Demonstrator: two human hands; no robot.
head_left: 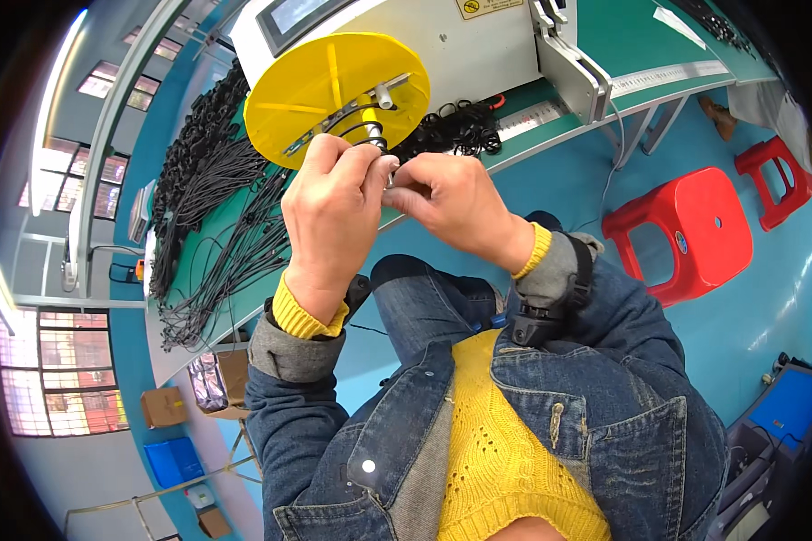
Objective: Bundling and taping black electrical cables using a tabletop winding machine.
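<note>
A yellow disc [284, 95] with metal pegs is mounted on the front of a white machine [487, 50]. Black cable [376, 142] loops around the pegs near the disc's lower right. Just in front of these loops, my left hand [334, 212] is closed in a pinch at the cable. My right hand [465, 194] meets it from the right, thumb and fingers pressed together. A small pale tip shows between the two hands; what the right fingers grip is mostly hidden.
Long black cables [235, 198] lie heaped along the green table's left side. Coiled black cables [465, 131] sit below the machine, beside a ruler strip [532, 118]. A metal bracket [582, 77] stands right of it. Red stools [695, 234] are on the blue floor.
</note>
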